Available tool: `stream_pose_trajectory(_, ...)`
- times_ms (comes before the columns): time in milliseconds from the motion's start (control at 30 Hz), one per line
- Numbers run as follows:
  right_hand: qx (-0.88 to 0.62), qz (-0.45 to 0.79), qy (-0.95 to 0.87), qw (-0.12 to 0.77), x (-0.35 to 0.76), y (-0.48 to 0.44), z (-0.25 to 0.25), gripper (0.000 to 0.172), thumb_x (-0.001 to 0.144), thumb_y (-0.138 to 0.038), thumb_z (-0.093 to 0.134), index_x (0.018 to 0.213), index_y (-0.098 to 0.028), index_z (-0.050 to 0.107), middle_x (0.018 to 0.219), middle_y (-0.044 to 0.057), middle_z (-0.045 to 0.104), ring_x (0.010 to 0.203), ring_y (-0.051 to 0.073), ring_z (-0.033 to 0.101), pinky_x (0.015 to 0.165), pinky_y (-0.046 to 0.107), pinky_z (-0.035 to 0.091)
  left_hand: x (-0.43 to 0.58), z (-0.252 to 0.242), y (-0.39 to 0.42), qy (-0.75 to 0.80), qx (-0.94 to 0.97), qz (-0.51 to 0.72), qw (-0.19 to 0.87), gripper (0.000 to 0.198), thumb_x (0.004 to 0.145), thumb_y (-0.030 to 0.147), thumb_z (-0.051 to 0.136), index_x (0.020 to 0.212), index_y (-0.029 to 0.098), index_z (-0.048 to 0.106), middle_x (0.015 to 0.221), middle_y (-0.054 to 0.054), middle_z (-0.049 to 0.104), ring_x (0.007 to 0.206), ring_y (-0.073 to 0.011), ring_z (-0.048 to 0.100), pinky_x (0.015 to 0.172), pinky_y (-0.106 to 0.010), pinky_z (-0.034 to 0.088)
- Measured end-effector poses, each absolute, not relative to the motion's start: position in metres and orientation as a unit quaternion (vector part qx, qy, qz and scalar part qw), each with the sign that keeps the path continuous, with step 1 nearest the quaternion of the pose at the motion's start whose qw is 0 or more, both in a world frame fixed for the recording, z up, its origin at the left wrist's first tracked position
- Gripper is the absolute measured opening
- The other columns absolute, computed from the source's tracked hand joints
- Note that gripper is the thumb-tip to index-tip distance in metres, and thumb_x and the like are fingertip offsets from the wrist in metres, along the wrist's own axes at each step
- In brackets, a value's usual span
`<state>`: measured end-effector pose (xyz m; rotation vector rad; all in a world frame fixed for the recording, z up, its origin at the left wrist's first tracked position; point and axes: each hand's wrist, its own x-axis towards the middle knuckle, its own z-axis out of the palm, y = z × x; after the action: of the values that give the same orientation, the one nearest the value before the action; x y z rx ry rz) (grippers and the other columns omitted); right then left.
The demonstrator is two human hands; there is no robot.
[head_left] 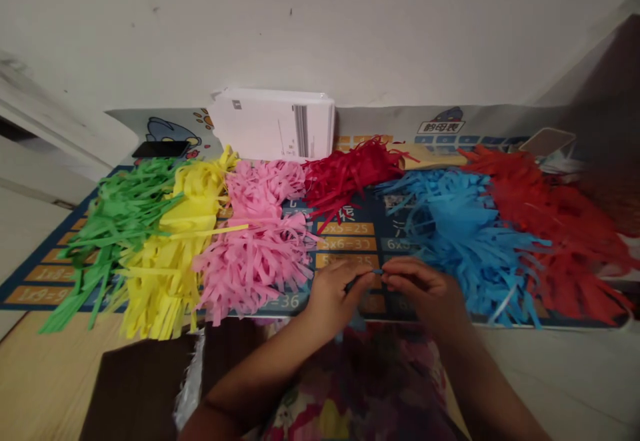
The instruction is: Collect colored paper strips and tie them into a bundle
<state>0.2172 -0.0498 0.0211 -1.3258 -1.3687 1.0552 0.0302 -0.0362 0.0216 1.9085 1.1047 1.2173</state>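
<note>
Head view: we noted one left hand (336, 289) and one right hand (425, 284), fingers curled, tips nearly meeting, both pinching a blue strip (377, 271); it was small, thin, partly hidden, above a printed mat (359, 213), between pink fringes (255, 261) and blue fringes (460, 228).

I'd take this for a room in a home, with a child's study desk doing duty as a craft table. The desk mat (370, 208) gives it away: printed multiplication sums (345, 244), a cartoon character (170, 131) and a Chinese heading (441, 127) for a chart of pinyin finals. Behind it rises a plain, scuffed pale wall (350, 41). A smartphone (160, 149) lies at the back, and bright fringed paper bundles (255, 261) spread across the top like handicraft.
</note>
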Motion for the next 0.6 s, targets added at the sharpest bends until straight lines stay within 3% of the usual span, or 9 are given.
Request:
stream_pose_trajectory(200, -0.555, 0.436, -0.476, 0.525, 0.215, -0.067, 0.011, 0.012, 0.076, -0.036, 0.078, 0.078, -0.024, 0.076, 0.083, 0.003, 0.072, 0.072, 0.017, 0.067, 0.063, 0.028, 0.058, 0.042, 0.022, -0.039, 0.385, 0.781, 0.429, 0.241, 0.018, 0.096, 0.025, 0.057, 0.093, 0.016, 0.072, 0.075, -0.005, 0.072, 0.067, -0.0145, 0.067, 0.061, -0.023, 0.052)
stream_pose_trajectory(433, -0.574, 0.404, -0.494, 0.513, 0.218, -0.076, 0.014, 0.013, 0.079, -0.037, 0.074, 0.085, -0.026, 0.078, 0.096, 0.005, 0.073, 0.085, 0.021, 0.069, 0.072, 0.033, 0.059, 0.044, 0.017, -0.045, 0.406, 0.813, 0.388, 0.154, 0.022, 0.098, 0.028, 0.052, 0.098, 0.018, 0.071, 0.075, -0.004, 0.07, 0.067, -0.0151, 0.067, 0.061, -0.025, 0.053)
stream_pose_trajectory(600, -0.578, 0.377, -0.508, 0.515, 0.217, -0.078, 0.012, 0.009, 0.081, -0.035, 0.073, 0.08, -0.026, 0.076, 0.085, 0.003, 0.074, 0.081, 0.021, 0.069, 0.074, 0.033, 0.057, 0.044, 0.019, -0.047, 0.379, 0.824, 0.386, 0.164, 0.019, 0.098, 0.026, 0.052, 0.099, 0.018, 0.07, 0.081, -0.005, 0.073, 0.071, -0.0147, 0.068, 0.065, -0.024, 0.054)
